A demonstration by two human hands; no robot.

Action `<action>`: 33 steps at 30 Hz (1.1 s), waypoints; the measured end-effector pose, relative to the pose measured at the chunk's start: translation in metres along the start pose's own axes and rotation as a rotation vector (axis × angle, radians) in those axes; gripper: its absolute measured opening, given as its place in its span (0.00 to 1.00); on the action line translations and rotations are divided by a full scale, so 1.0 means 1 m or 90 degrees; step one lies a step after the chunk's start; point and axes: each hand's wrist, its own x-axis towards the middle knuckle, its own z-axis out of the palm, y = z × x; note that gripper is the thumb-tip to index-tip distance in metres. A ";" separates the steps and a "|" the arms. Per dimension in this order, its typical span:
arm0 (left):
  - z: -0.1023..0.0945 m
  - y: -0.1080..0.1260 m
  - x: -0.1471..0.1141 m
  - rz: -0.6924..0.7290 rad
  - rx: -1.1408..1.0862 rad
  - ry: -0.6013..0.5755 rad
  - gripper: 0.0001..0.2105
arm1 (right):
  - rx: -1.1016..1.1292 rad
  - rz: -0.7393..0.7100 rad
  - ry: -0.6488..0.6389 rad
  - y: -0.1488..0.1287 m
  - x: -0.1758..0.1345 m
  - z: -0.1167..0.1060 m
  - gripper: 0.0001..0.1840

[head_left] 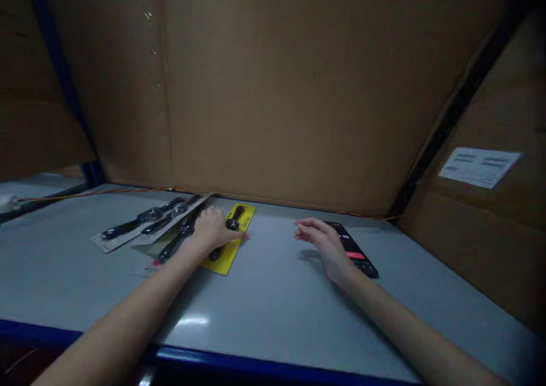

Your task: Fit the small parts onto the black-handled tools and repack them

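The yellow-backed pack (228, 252) lies on the tabletop (264, 301) directly under the left hand (212, 228), so the left is plainly the nearer of the two hands, with the right hand (326, 244) well apart on the pack's right side. The pack's long axis runs away from the person, its far end leaning to the right and its near end to the left, and the left thumb crosses that axis rather than following it, its tip by the pack's right edge. That thumb is spread away from the fingers, which bend down toward the pack's left side (how firmly they press, or whether they pinch anything, cannot be told, since the back of the hand covers them). The right hand hangs above the bare surface, its fingers loosely curled toward the pack and nothing visible between them; whether the tips touch is too blurred to say. To the pack's left, clear-wrapped packs (140, 221) of black-handled items lie overlapping, their lengths slanting likewise away and to the right, the closest of them partly behind the left hand. Well to the pack's right, beyond the right hand, is a phone (357, 246) with its screen lit.
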 end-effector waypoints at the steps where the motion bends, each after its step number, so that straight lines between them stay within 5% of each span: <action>1: 0.000 0.002 -0.002 0.020 0.006 0.015 0.45 | -0.007 -0.008 -0.002 0.000 -0.002 0.001 0.06; 6: 0.004 0.009 -0.010 0.045 0.015 0.048 0.35 | -0.056 -0.050 -0.013 0.001 -0.007 0.004 0.07; 14: 0.005 0.001 -0.004 0.083 -0.019 0.004 0.33 | -0.100 -0.057 -0.029 0.006 -0.003 0.002 0.09; 23: -0.004 -0.016 0.006 0.045 -0.278 -0.248 0.42 | -0.113 -0.007 -0.038 0.018 0.008 -0.006 0.09; 28: -0.006 -0.012 0.008 0.073 -0.280 -0.373 0.29 | -0.173 -0.001 -0.054 0.022 0.012 -0.008 0.09; 33: -0.013 -0.005 0.001 0.060 -0.286 -0.318 0.34 | -0.220 -0.014 -0.048 0.026 0.017 -0.007 0.09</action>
